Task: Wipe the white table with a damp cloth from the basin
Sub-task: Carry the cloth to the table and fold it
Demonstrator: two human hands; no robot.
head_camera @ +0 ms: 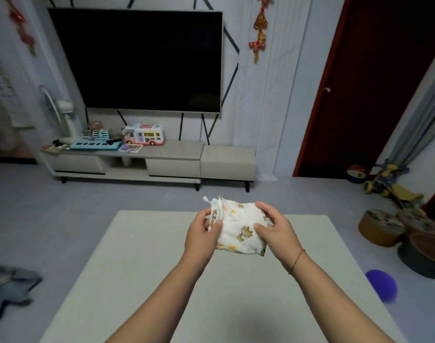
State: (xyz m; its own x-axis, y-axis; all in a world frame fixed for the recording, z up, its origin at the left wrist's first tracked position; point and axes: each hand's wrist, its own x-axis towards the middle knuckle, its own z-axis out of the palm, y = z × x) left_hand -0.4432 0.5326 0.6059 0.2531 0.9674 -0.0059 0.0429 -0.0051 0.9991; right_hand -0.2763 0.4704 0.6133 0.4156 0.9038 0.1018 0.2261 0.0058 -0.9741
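**Cloth held in both hands over tabletop**

The white cloth, printed with yellow cartoon figures, is bunched between both hands above the far half of the white tabletop. On the left hand, the grip pinches the cloth's left edge, thumb on top. On the right hand, the grip curls round the right side, thumb pressing the upper face. The cloth appears lifted clear of the surface, though the angle does not settle it. A purple ball lies on the floor to the right.

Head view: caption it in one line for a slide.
Left hand and right hand hold a bunched printed cloth above the white table, television beyond.
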